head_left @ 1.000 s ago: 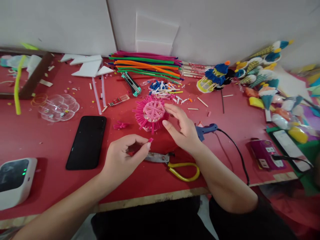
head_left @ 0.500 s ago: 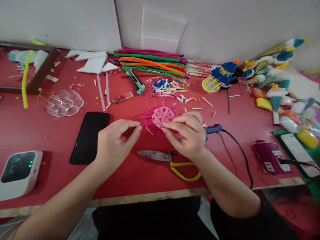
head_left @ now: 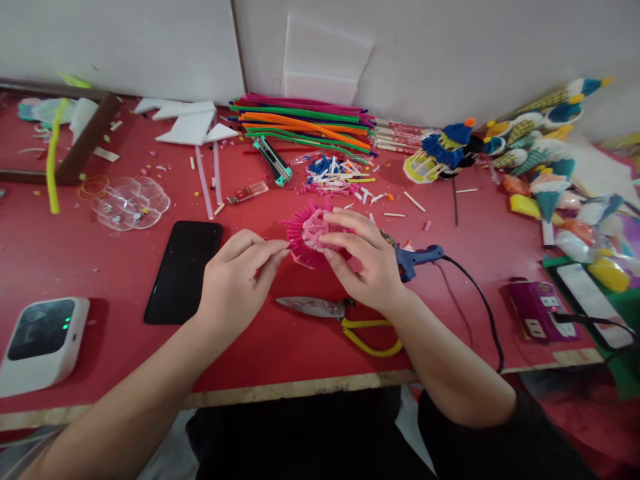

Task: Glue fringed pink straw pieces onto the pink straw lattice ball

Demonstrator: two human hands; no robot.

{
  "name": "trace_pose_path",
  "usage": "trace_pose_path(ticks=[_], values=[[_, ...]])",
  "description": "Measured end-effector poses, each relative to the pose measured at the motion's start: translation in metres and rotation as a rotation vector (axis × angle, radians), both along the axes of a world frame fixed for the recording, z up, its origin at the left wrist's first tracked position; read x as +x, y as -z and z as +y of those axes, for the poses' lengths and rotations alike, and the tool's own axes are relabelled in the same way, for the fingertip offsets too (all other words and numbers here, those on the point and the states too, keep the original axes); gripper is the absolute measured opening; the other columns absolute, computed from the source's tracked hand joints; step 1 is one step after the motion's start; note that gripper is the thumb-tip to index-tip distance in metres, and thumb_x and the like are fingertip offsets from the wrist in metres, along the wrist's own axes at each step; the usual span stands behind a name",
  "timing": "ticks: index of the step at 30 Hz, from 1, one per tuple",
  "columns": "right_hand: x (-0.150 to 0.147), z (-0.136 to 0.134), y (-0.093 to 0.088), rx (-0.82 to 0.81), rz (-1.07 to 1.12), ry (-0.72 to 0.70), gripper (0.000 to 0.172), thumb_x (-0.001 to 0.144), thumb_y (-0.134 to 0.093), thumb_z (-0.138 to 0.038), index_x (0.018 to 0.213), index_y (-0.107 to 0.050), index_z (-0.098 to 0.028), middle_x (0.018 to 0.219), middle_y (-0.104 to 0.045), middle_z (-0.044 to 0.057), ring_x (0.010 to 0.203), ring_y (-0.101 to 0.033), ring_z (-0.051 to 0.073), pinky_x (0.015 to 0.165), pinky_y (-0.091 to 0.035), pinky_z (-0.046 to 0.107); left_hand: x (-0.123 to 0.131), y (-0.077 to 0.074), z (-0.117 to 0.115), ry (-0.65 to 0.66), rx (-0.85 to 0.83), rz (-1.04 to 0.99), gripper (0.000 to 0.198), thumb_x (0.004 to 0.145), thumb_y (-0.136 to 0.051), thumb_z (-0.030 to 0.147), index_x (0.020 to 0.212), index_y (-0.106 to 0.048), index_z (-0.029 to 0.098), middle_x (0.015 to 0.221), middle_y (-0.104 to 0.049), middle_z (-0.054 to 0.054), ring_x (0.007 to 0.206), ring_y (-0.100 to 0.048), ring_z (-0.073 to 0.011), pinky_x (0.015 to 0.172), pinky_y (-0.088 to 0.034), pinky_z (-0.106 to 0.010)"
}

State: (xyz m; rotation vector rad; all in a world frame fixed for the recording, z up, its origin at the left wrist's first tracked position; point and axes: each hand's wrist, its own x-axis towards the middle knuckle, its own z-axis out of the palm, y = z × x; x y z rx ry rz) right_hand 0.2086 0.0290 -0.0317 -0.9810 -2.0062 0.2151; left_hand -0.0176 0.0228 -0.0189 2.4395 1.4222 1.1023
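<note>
A round pink craft piece (head_left: 305, 250) with a fringe of pink fuzzy strips around its rim lies between my hands. My right hand (head_left: 365, 260) holds it from the right, its fingers spread over the top and the thumb at the near side. At the left edge of the fringe, my left hand (head_left: 245, 273) has thumb and forefinger pinched together; a bit of pink shows at the fingertips, too small to make out fully. Scissors (head_left: 310, 307) with yellow handles lie just below. Behind my right hand is a blue-handled tool (head_left: 423, 257) with a black cord.
A black phone (head_left: 183, 273) and a white device (head_left: 45, 347) are on the left. Behind lie colourful pipe cleaners (head_left: 305, 123), a cutter (head_left: 273, 160) and loose scraps (head_left: 335, 175). At right are a purple power socket (head_left: 540, 310) and wrapped figures (head_left: 540, 157).
My left hand has moved slightly right, its fingertips now at the fringe. My right fingers have spread further over the pink piece, which has tilted and shifted a little left.
</note>
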Motion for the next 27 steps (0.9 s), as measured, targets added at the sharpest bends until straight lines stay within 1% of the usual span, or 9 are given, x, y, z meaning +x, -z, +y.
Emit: trace_pose_path(ticks=[3, 6, 10, 13, 16, 19, 22, 24, 27], values=[[0.001, -0.001, -0.002, -0.031, 0.019, -0.035, 0.021, 0.096, -0.053, -0.017, 0.11, -0.066, -0.026, 0.126, -0.07, 0.012, 0.132, -0.061, 0.03, 0.109, -0.052, 0.056, 0.0, -0.001, -0.001, 0.003, -0.02, -0.007, 0.016, 0.098, -0.06, 0.022, 0.104, -0.076, 0.022, 0.078, -0.071, -0.002, 0.072, -0.067, -0.0149, 0.066, -0.053, -0.025], [0.001, -0.002, -0.004, -0.03, 0.028, -0.055, 0.02, 0.095, -0.053, -0.014, 0.108, -0.065, -0.025, 0.123, -0.069, 0.012, 0.133, -0.06, 0.03, 0.11, -0.052, 0.056, 0.002, -0.002, -0.004, -0.006, -0.08, -0.02, 0.016, 0.098, -0.061, 0.023, 0.108, -0.073, 0.022, 0.084, -0.075, -0.003, 0.077, -0.07, -0.0165, 0.069, -0.054, -0.026], [0.001, -0.003, -0.005, -0.025, 0.027, -0.064, 0.02, 0.093, -0.054, -0.013, 0.106, -0.064, -0.024, 0.12, -0.068, 0.013, 0.13, -0.061, 0.031, 0.109, -0.051, 0.057, 0.004, -0.001, -0.007, -0.003, -0.096, -0.041, 0.008, 0.095, -0.065, 0.023, 0.097, -0.072, 0.021, 0.087, -0.078, -0.003, 0.082, -0.071, -0.0183, 0.074, -0.055, -0.028], [0.001, -0.003, -0.006, -0.018, 0.027, -0.05, 0.02, 0.092, -0.053, -0.013, 0.104, -0.063, -0.026, 0.117, -0.067, 0.011, 0.127, -0.061, 0.031, 0.107, -0.052, 0.057, 0.005, 0.0, -0.007, 0.0, -0.079, -0.028, 0.009, 0.096, -0.064, 0.024, 0.092, -0.072, 0.021, 0.082, -0.076, -0.003, 0.08, -0.069, -0.0196, 0.077, -0.054, -0.031], [0.001, -0.003, -0.004, 0.018, 0.004, -0.02, 0.021, 0.091, -0.053, -0.012, 0.102, -0.064, -0.025, 0.114, -0.065, 0.01, 0.123, -0.061, 0.03, 0.106, -0.051, 0.056, 0.006, -0.001, -0.006, -0.006, -0.098, -0.038, 0.011, 0.096, -0.062, 0.024, 0.09, -0.071, 0.023, 0.083, -0.076, -0.003, 0.081, -0.068, -0.0205, 0.078, -0.053, -0.033], [0.001, -0.003, -0.003, 0.059, -0.028, 0.043, 0.023, 0.09, -0.054, -0.012, 0.103, -0.066, -0.026, 0.115, -0.063, 0.009, 0.119, -0.061, 0.029, 0.105, -0.05, 0.055, 0.007, -0.005, -0.006, -0.012, -0.189, -0.096, 0.008, 0.095, -0.063, 0.022, 0.09, -0.07, 0.022, 0.085, -0.076, -0.002, 0.081, -0.068, -0.0185, 0.075, -0.052, -0.03], [0.001, -0.004, -0.004, 0.096, -0.017, 0.098, 0.023, 0.091, -0.056, -0.013, 0.106, -0.067, -0.027, 0.116, -0.063, 0.009, 0.115, -0.061, 0.028, 0.1, -0.052, 0.052, 0.008, -0.008, -0.008, 0.001, -0.311, -0.193, 0.007, 0.094, -0.065, 0.024, 0.09, -0.07, 0.022, 0.084, -0.075, 0.001, 0.074, -0.065, -0.0151, 0.069, -0.05, -0.027], [-0.001, -0.006, -0.007, 0.127, 0.001, 0.081, 0.02, 0.091, -0.059, -0.015, 0.106, -0.067, -0.026, 0.112, -0.065, 0.008, 0.11, -0.063, 0.027, 0.098, -0.053, 0.05, 0.009, -0.009, -0.01, 0.029, -0.375, -0.259, 0.008, 0.094, -0.065, 0.026, 0.089, -0.07, 0.022, 0.082, -0.074, 0.001, 0.07, -0.064, -0.0138, 0.068, -0.049, -0.026], [-0.003, -0.01, -0.013, 0.167, -0.007, -0.001, 0.013, 0.092, -0.066, -0.021, 0.104, -0.068, -0.025, 0.105, -0.068, 0.005, 0.103, -0.064, 0.024, 0.098, -0.052, 0.048, 0.01, -0.01, -0.011, 0.085, -0.411, -0.311, 0.008, 0.092, -0.067, 0.026, 0.087, -0.07, 0.022, 0.078, -0.072, 0.002, 0.068, -0.062, -0.0134, 0.065, -0.048, -0.025]])
